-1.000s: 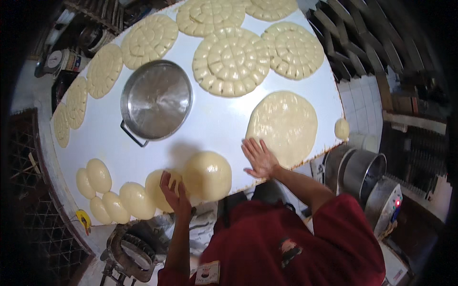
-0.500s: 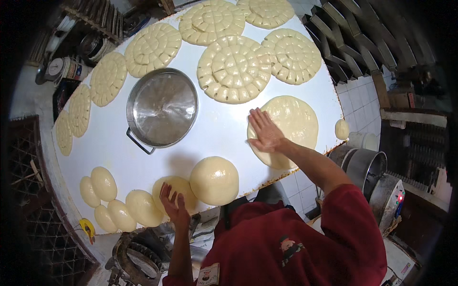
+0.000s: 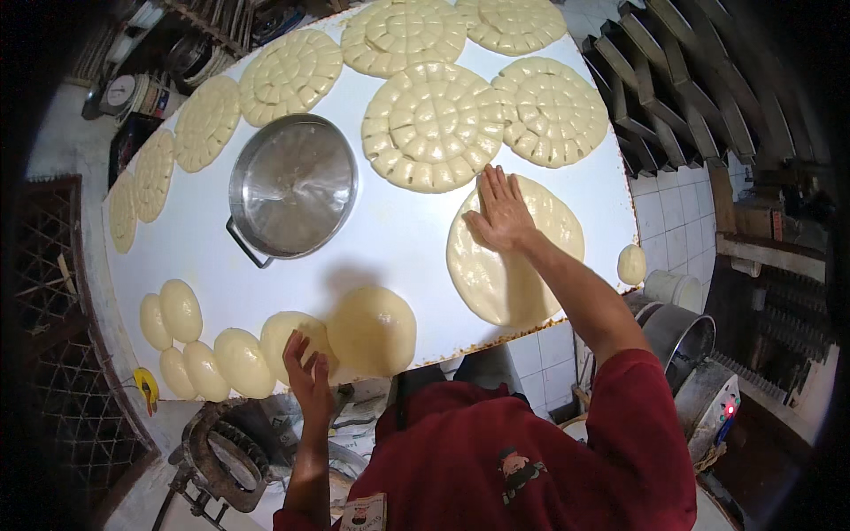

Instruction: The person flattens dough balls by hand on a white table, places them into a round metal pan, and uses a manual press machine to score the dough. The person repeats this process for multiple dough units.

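Under my right hand (image 3: 503, 212) lies a flattened round of shiny dough (image 3: 540, 257). The palm is laid flat on its upper left part, fingers stretched toward the far edge. My left hand (image 3: 309, 373) hangs with its fingers spread and slightly curled over the near edge of a smooth dough ball (image 3: 288, 332); whether it touches the dough I cannot tell. Just right of that sits a larger dough ball (image 3: 376, 329), partly in shadow. Several smaller dough balls (image 3: 239, 361) rest at the table's near left.
A metal pan (image 3: 297, 199) with one visible handle and clear liquid stands mid-table. Several scored dough rounds (image 3: 434, 124) line the far side of the white table (image 3: 407, 257). A small dough piece (image 3: 631, 265) sits at the right edge. Dark metal trays (image 3: 660, 106) stand beyond it.
My right hand has moved up the flattened round toward its far edge, fingers now pointing more away from me. My left hand stays near the same dough ball. The whole view has shifted slightly.
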Tool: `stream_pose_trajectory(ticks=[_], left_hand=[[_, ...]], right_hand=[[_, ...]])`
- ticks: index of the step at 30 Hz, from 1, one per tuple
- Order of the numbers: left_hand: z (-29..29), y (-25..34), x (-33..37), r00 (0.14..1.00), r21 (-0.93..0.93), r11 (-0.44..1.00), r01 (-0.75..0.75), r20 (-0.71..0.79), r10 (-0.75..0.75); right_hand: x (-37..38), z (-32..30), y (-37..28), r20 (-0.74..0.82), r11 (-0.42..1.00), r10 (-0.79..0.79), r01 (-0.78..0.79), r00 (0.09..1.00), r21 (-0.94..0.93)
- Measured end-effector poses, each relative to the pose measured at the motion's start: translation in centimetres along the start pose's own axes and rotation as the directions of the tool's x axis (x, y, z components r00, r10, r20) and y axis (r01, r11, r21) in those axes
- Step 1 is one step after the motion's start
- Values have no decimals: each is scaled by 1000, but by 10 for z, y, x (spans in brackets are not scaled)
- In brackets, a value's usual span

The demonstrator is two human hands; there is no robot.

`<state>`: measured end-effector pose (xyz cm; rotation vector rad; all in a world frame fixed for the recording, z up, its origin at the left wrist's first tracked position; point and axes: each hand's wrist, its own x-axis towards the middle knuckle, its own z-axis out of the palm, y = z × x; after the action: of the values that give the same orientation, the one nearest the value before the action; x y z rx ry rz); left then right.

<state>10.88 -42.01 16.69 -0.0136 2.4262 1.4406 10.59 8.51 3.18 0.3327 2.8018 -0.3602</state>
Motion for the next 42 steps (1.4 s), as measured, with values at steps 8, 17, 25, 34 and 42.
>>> stream_pose_trajectory(ticks=[8, 17, 25, 34, 42], left_hand=[[48, 20, -38, 998, 50, 997, 54, 27, -56], [130, 20, -76, 999, 23, 999, 42, -4, -42], [184, 60, -78, 997, 109, 993, 52, 47, -57], [177, 45, -46, 995, 33, 998, 51, 86, -54], [96, 33, -18, 991, 78, 997, -9, 137, -2]], right_hand=[[-10, -10, 39, -10, 982, 95, -92, 995, 166], [-52, -12, 101, -75, 961, 246, -233, 966, 150], [-137, 35, 146, -211, 956, 255, -213, 944, 199], [-165, 62, 108, -164, 959, 229, -193, 960, 209], [-73, 18, 66, -171, 971, 167, -133, 971, 197]])
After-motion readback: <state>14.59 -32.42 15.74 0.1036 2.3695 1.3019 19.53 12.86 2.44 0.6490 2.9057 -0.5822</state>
